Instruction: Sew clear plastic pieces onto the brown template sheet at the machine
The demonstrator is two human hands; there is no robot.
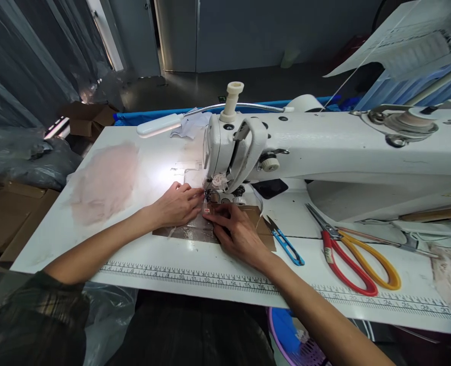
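A white sewing machine [297, 142] stands on the table, its presser foot [209, 197] just beyond my fingertips. My left hand [180, 204] lies with outstretched fingers on thin, sheer fabric [195, 233], left of the foot. My right hand [236, 231] is at the near right side of the foot, thumb and forefinger pinched at a small white label with a red mark [206, 210]. The needle point is too small to make out. A brown board [261, 229] lies partly under my right hand. Blue thread snips [286, 244] rest just right of it.
Large scissors with red and yellow handles [349, 254] lie to the right. A black phone-like object [271, 188] sits under the machine arm. A lamp [160, 125] lights the work. A printed ruler [195, 277] runs along the front edge; a purple basket [282, 340] stands below.
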